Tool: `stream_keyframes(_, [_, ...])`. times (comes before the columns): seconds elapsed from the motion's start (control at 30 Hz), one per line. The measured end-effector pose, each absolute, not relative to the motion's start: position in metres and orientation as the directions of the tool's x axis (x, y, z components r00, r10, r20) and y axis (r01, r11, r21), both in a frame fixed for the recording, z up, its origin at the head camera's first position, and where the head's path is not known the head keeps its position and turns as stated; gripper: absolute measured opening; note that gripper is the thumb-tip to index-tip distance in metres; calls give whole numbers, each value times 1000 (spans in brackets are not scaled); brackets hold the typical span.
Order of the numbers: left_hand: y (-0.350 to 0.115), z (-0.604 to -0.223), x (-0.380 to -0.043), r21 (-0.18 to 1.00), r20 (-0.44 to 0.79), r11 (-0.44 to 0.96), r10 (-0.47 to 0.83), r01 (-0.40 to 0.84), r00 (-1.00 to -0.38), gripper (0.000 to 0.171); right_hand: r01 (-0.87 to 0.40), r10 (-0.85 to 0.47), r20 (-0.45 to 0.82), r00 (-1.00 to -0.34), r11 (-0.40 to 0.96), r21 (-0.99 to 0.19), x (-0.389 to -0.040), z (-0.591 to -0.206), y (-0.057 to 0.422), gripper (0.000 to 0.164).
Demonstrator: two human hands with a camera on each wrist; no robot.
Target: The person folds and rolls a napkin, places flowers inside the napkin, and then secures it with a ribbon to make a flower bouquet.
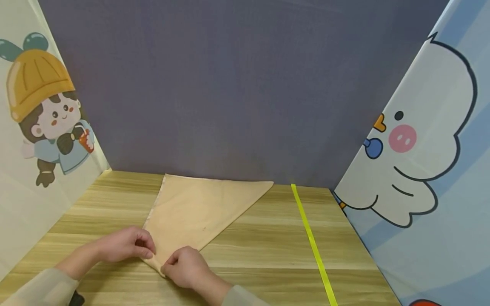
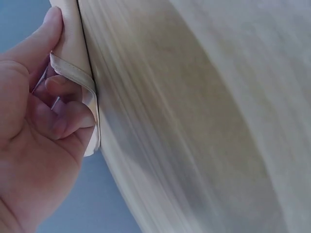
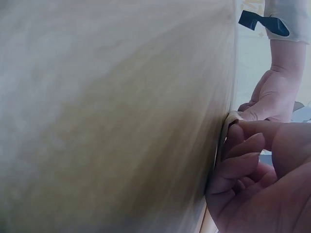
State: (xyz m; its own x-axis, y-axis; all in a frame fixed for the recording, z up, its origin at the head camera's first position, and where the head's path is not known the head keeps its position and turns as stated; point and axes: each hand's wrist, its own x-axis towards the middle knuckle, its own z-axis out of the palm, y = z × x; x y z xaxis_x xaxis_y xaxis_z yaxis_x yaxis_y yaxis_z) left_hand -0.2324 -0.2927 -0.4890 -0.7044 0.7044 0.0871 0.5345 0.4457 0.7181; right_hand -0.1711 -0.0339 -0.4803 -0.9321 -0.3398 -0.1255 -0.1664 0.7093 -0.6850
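Pinching the near end of a tan cloth (image 1: 203,208) on the bench (image 1: 268,255) with left grip (image 1: 124,245) and right grip (image 1: 187,267) (turned over at the hem), probably risking a skewed fold if tugging unevenly.

We had soft, even light in the head view; both wrist views looked hazy, their wood-grain surface (image 2: 160,97) blurred and washed pale.

Peach-beige, roughly triangular fabric cloth (image 1: 191,208) | mostly flat on wood-grain table (image 1: 256,267) | long point toward far right | near end bunched, held by left hand (image 1: 125,245) and right hand (image 1: 187,267)
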Motion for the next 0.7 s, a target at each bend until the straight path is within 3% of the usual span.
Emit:
stream_keyframes(0.17, [-289,-491,-233,725,136,410,702,554,-699,7,-171,-318,-123,-940,753,-635,-171,-480,-33,25])
stream_keyframes(0.3, [-288,-491,-233,756,150,364,712,544,-686,10,-194,-341,-96,-935,720,-666,-171,-480,-33,28])
stream_keyframes(0.53, [-292,-492,-234,739,179,342,732,581,-658,11,-207,-369,-90,-925,687,-696,-171,-481,-34,16])
stream_keyframes(0.7, [-302,-493,-233,757,153,323,756,567,-636,18,-188,-359,-113,-926,701,-688,-170,-480,-34,16])
